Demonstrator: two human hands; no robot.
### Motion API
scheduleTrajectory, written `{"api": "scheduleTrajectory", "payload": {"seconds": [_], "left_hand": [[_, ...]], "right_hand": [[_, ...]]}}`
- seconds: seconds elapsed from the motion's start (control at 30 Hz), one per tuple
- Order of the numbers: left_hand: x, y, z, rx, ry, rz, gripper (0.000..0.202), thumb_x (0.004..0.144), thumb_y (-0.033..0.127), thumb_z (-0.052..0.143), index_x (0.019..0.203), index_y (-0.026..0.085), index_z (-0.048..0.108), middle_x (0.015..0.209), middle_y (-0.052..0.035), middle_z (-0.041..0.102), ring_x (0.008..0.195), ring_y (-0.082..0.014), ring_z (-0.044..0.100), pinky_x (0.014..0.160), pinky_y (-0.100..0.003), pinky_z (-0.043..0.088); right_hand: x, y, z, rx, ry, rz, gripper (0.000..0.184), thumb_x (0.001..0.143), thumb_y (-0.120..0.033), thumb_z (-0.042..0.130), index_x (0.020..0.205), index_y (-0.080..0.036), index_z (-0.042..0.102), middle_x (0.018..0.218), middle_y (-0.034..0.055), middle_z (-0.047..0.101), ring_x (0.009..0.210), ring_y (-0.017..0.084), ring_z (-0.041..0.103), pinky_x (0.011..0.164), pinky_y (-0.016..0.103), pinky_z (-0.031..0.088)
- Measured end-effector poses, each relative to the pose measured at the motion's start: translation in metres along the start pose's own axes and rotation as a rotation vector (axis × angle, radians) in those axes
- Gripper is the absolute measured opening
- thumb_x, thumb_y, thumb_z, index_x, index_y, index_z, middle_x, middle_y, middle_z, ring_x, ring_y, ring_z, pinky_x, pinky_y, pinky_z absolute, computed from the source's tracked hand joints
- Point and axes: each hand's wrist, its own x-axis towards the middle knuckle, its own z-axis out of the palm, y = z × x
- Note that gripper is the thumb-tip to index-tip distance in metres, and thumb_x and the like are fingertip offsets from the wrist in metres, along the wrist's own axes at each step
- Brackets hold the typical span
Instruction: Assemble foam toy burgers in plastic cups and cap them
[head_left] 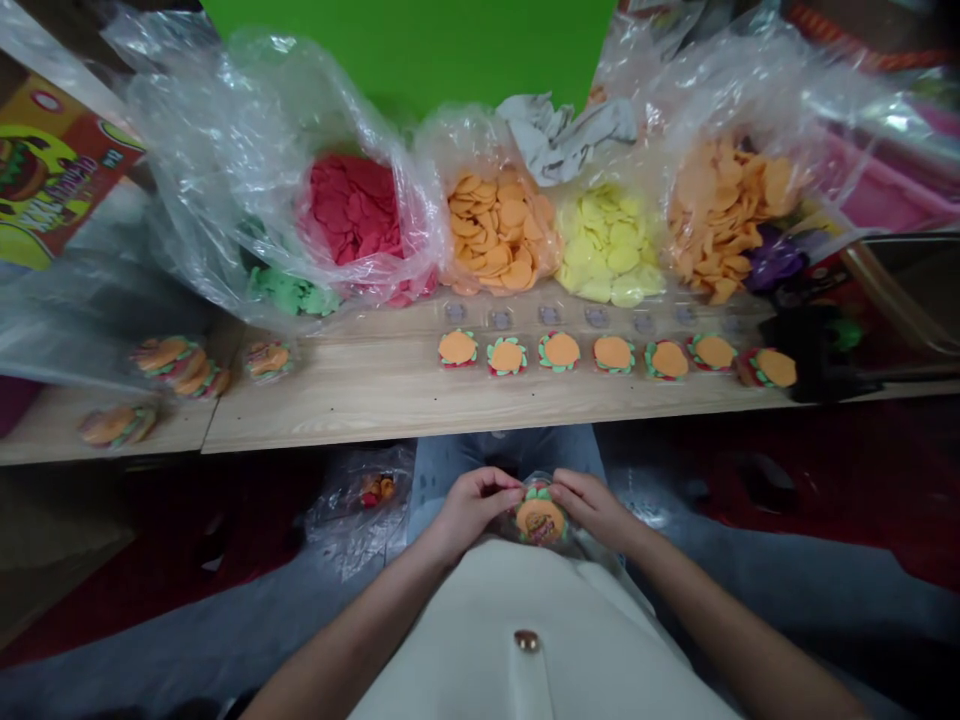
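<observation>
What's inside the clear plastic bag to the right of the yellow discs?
The clear plastic bag holds a heap of flat, round, pale orange discs. The upper discs cover whatever lies beneath them.

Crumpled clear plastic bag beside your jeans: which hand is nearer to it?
Left. The left hand is just right of the crumpled clear plastic bag, not touching it; the right hand is farther right, beyond the round orange-and-green packet both hands hold.

The left hand [474, 508] and right hand [592, 508] cover the top edge of the round wrapped sweet [538, 522] in the grip, its printed label too small to read. Ahead-left of the grip, the picture's edge cuts off a printed box [52, 170]; ahead-right, a dark object [814, 350] is too dim to name.
</observation>
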Motion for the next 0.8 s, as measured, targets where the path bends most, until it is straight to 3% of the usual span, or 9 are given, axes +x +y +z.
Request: {"api": "scheduleTrajectory", "payload": {"seconds": [0.17, 0.27, 0.37, 0.47, 0.6, 0.8], "left_hand": [[0.001, -0.003, 0.006, -0.071, -0.003, -0.029, 0.034, 0.065, 0.038, 0.068, 0.088, 0.013, 0.061, 0.072, -0.0012, 0.06, 0.058, -0.0081, 0.051, 0.058, -0.021, 0.038], [-0.002, 0.005, 0.003, -0.174, 0.01, -0.056, 0.037, 0.062, 0.035, 0.071, 0.091, 0.015, 0.06, 0.08, -0.0028, 0.061, 0.065, -0.0103, 0.055, 0.063, -0.022, 0.041], [0.001, 0.02, -0.005, -0.178, -0.022, -0.08, 0.036, 0.059, 0.032, 0.074, 0.087, 0.012, 0.062, 0.083, -0.0063, 0.063, 0.069, -0.0119, 0.056, 0.068, -0.025, 0.042], [0.008, 0.031, -0.009, -0.07, -0.102, -0.113, 0.037, 0.058, 0.031, 0.075, 0.087, 0.01, 0.064, 0.083, -0.0071, 0.063, 0.067, -0.0114, 0.055, 0.066, -0.024, 0.042], [0.008, 0.023, -0.007, -0.015, -0.137, -0.076, 0.034, 0.057, 0.028, 0.075, 0.083, 0.011, 0.061, 0.072, -0.0025, 0.061, 0.059, -0.0081, 0.051, 0.06, -0.021, 0.038], [-0.008, 0.004, 0.001, -0.014, -0.093, -0.044, 0.028, 0.061, 0.031, 0.072, 0.079, 0.013, 0.059, 0.068, 0.0006, 0.057, 0.061, -0.0087, 0.05, 0.061, -0.021, 0.037]], "right_hand": [[-0.012, 0.017, 0.022, 0.21, 0.247, 0.126, 0.042, 0.084, -0.053, 0.033, 0.061, -0.018, 0.033, 0.057, -0.0037, 0.031, 0.054, 0.009, 0.031, 0.049, 0.022, 0.026], [-0.013, 0.02, 0.029, 0.247, 0.358, 0.129, 0.04, 0.086, -0.05, 0.031, 0.062, -0.018, 0.032, 0.058, -0.0035, 0.032, 0.055, 0.01, 0.032, 0.049, 0.021, 0.028], [-0.002, 0.012, 0.014, 0.204, 0.261, 0.058, 0.035, 0.086, -0.047, 0.034, 0.068, -0.018, 0.039, 0.061, -0.003, 0.037, 0.058, 0.01, 0.036, 0.053, 0.021, 0.031], [0.014, -0.003, -0.008, 0.078, 0.08, -0.026, 0.028, 0.085, -0.044, 0.04, 0.078, -0.017, 0.044, 0.068, -0.0029, 0.043, 0.062, 0.01, 0.039, 0.055, 0.021, 0.032], [0.024, -0.02, -0.021, -0.131, -0.231, -0.115, 0.032, 0.085, -0.044, 0.039, 0.069, -0.017, 0.044, 0.063, -0.0045, 0.043, 0.058, 0.008, 0.037, 0.052, 0.02, 0.028], [0.013, -0.027, -0.018, -0.116, -0.305, -0.174, 0.036, 0.088, -0.042, 0.033, 0.064, -0.016, 0.04, 0.06, -0.0042, 0.038, 0.057, 0.008, 0.035, 0.052, 0.02, 0.028]]}}
